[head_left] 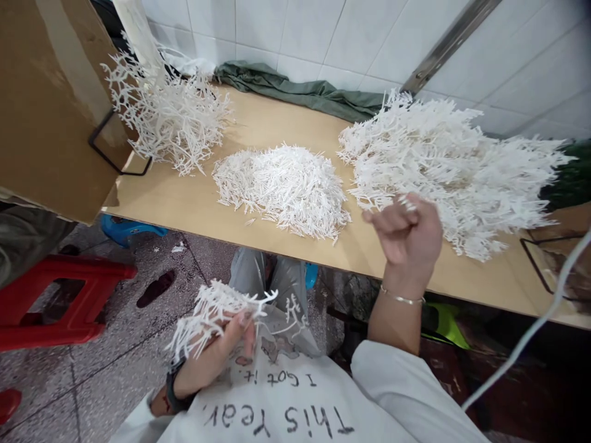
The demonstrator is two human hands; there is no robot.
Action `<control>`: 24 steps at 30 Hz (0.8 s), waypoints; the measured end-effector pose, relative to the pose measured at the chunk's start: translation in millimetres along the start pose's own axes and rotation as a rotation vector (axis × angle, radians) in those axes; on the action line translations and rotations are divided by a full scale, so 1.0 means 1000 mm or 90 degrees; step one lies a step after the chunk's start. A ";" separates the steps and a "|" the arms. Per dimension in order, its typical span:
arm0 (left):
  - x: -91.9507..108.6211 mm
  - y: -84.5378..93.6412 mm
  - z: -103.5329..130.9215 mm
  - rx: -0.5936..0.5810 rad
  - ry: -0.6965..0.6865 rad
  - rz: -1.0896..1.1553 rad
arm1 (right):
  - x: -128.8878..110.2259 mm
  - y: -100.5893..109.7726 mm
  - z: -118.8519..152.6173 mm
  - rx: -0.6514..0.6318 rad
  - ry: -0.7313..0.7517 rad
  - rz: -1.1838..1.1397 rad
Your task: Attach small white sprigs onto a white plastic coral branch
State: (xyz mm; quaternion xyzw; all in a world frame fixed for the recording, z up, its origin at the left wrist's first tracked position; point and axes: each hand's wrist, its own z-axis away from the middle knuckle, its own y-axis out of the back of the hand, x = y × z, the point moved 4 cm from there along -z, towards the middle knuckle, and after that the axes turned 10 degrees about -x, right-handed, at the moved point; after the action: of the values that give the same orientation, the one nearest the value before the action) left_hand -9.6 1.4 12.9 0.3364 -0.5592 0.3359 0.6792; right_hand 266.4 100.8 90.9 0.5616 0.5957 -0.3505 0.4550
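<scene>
My left hand (228, 344) is closed around a bunch of white branched plastic stems (207, 314), held low over my lap. One forked stem (293, 314) dangles to the right of the bunch. My right hand (409, 234) is raised above the board, its fingers curled in beside the right-hand pile. Whitish specks show at those fingertips, too small to tell as nails or a small piece. Nearest to it are a low heap of short white pieces (300, 191) and a large pile of white branched stems (443, 166).
On the tan board (295, 117) a looser pile of white stems (180, 117) lies at the left, beside a cardboard box (55, 111). Green cloth (295, 89) runs along the tiled wall. A white cable (530, 338) crosses at right. A red stool (69, 295) stands at left.
</scene>
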 end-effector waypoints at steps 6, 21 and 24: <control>0.023 -0.008 -0.037 -0.011 -0.019 -0.031 | -0.002 -0.021 -0.034 -0.223 -0.071 0.143; 0.008 -0.019 -0.063 -0.080 -0.018 0.069 | 0.006 -0.032 -0.073 -0.034 0.134 0.514; 0.010 -0.018 -0.063 -0.080 -0.027 0.046 | -0.006 -0.080 -0.034 -0.382 0.153 0.376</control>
State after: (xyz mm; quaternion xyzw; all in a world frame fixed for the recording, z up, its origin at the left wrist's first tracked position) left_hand 40.8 44.3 12.0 0.2797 -0.6052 0.3169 0.6746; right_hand 182.5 120.2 100.8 0.5874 0.5336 0.0513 0.6063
